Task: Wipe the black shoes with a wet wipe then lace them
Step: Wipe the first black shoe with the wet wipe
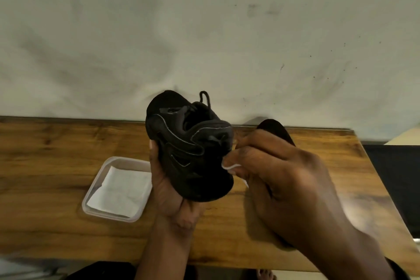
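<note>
My left hand [169,191] holds a small black shoe [189,145] from underneath, lifted above the wooden table [56,154], heel toward me and a lace loop sticking up at its top. My right hand [279,177] pinches a white wet wipe [229,166] against the shoe's right heel side; most of the wipe is hidden by my fingers. The second black shoe [276,130] lies on the table behind my right hand, only its rounded end showing.
A clear shallow plastic tray [95,185] holding a white wipe sheet [120,191] sits on the table left of my left hand. A stained pale wall [204,29] rises right behind the table. The table's right edge [375,166] borders a dark area.
</note>
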